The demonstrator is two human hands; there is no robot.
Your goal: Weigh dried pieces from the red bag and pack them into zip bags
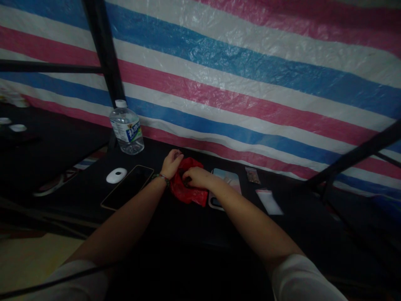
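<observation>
A crumpled red plastic bag [191, 196] lies on the black tabletop, its mouth spread toward the far side. At its upper left edge, my left hand [171, 163] is closed with curled fingers, gripping the bag's rim. My right hand [198, 177] reaches into the bag from the right with its fingers bent downward. Its fingertips are hidden in the dark opening, so what they pinch cannot be made out. Right beside the bag, partly under my right forearm, lies a pale pink and blue phone-like case [230, 177].
Left of my hands lie a dark-screened phone [128, 188] and a white oval object [116, 175]. Behind them stands a clear plastic bottle [127, 129]. To the right are a small bag of brown bits [252, 175] and a white packet [270, 202]. Black metal posts [105, 54] frame a striped sheet [234, 96].
</observation>
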